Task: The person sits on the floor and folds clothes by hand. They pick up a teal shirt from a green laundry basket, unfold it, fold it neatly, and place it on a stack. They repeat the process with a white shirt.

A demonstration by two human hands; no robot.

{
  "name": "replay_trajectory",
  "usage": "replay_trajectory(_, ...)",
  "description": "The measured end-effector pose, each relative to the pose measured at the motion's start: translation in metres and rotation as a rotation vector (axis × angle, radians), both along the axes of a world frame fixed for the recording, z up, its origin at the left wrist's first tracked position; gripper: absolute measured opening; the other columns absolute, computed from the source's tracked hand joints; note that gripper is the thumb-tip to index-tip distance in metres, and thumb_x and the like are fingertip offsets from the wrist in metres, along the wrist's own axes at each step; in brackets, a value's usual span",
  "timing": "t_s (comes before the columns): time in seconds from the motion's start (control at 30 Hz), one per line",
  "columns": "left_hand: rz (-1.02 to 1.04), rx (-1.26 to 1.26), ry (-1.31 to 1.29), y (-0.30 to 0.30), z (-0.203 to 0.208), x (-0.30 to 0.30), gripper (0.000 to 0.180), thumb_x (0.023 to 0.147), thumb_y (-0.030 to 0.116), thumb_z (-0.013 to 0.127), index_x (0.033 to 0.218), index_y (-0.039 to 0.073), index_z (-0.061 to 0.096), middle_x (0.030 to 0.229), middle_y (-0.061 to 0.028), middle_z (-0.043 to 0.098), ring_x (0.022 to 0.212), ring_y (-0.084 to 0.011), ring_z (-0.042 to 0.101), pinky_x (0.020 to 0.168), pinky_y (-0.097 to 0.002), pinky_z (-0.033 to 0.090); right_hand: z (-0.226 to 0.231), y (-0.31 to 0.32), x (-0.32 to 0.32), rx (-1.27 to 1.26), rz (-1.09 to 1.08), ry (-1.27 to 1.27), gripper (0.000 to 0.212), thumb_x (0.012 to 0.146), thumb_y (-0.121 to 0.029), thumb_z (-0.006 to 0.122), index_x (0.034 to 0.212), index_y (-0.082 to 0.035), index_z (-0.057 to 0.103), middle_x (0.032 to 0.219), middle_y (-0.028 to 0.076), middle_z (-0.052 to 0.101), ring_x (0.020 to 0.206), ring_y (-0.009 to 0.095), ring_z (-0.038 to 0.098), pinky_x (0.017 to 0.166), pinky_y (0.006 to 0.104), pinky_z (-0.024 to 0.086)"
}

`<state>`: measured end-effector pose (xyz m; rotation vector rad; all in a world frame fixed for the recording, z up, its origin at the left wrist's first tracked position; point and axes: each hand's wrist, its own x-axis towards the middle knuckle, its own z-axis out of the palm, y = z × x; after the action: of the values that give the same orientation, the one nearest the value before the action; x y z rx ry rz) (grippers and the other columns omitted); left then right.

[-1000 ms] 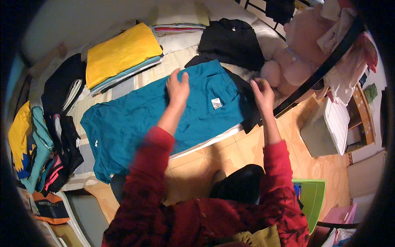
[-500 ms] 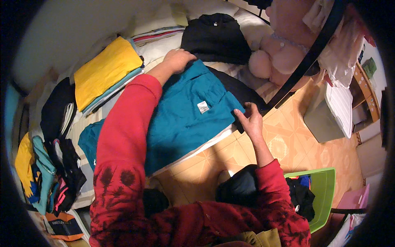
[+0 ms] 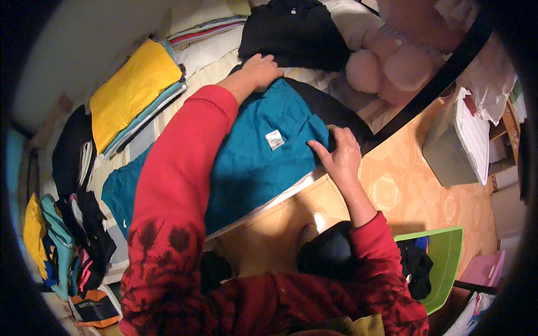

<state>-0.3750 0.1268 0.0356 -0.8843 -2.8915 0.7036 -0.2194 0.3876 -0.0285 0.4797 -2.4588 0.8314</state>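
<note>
A teal garment [image 3: 255,162] with a small white label is spread on the bed, its left part passing under my left forearm. At its far edge, my left hand [image 3: 259,73] has its fingers bent over the cloth; the thumb is hidden. My right hand [image 3: 344,154] holds the right edge, thumb on top and fingers curled at the border. Beneath and beyond the teal cloth lies a black garment [image 3: 330,106]. Another folded black garment [image 3: 294,36] rests farther back, just past my left hand.
To the left are a folded stack topped with yellow cloth [image 3: 131,89] and hanging-looking dark clothes [image 3: 92,229]. A pink plush toy [image 3: 392,67] sits behind a dark bed rail [image 3: 431,89]. On the tiled floor stand a lidded bin [image 3: 454,145] and a green tub [image 3: 443,269] holding clothes.
My left hand has shifted slightly right along the far edge of the teal garment. The right hand's thumb has moved a little inward over the cloth. The whole view has shifted somewhat.
</note>
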Motion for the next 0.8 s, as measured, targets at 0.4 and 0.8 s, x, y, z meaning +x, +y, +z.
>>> replay_trajectory(0.4,0.021,0.161,0.207,-0.012,0.04,0.026,0.024,0.079,0.009,0.058,0.1,0.018,0.065,0.094,-0.0032,0.067,0.099,-0.023,0.062,0.083,-0.0397,0.042,0.025,-0.018,0.0,-0.125,-0.044,-0.316,0.034,0.076,-0.032,0.077,0.083,-0.002,0.061,0.062,0.013,0.059,0.057,0.024,0.058,0.056,0.0373,0.045)
replay_trajectory(0.8,-0.022,0.486,0.317,-0.103,0.103,0.132,0.014,0.074,0.009,0.062,0.086,0.011,0.054,0.087,-0.009,0.058,0.092,-0.0322,0.057,0.074,-0.0443,0.042,0.085,-0.082,0.073,-0.411,0.253,-0.339,0.031,0.078,-0.03,0.075,0.08,-0.004,0.059,0.061,0.012,0.058,0.053,0.018,0.054,0.053,0.0333,0.045)
